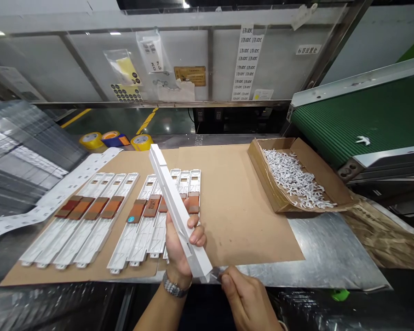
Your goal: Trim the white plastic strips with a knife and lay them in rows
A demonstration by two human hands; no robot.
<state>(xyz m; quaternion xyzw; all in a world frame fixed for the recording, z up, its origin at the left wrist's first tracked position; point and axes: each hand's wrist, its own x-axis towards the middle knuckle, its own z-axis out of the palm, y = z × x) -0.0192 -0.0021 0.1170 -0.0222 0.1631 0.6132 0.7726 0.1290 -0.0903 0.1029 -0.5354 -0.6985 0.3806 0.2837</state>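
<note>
My left hand (179,248) is wrapped round a long white plastic bar (174,200), tilted with its top end leaning away to the left. At the bar's near end, my right hand (246,294) is closed in a pinch; a small thin thing shows at its fingertips, too blurred to name. Behind the bar, several white plastic strips (138,246) lie in a row on the cardboard, each with a reddish-brown pad across its middle. Another row of such strips (69,239) lies further left. The held bar partly covers the strips behind it.
A cardboard box (262,179) of small white plastic pieces (293,177) stands at the right, beside a green conveyor belt (372,115). Tape rolls (142,141) sit at the back left, near a label sheet (55,197). Brown cardboard (241,207) covers much of the metal table (324,248).
</note>
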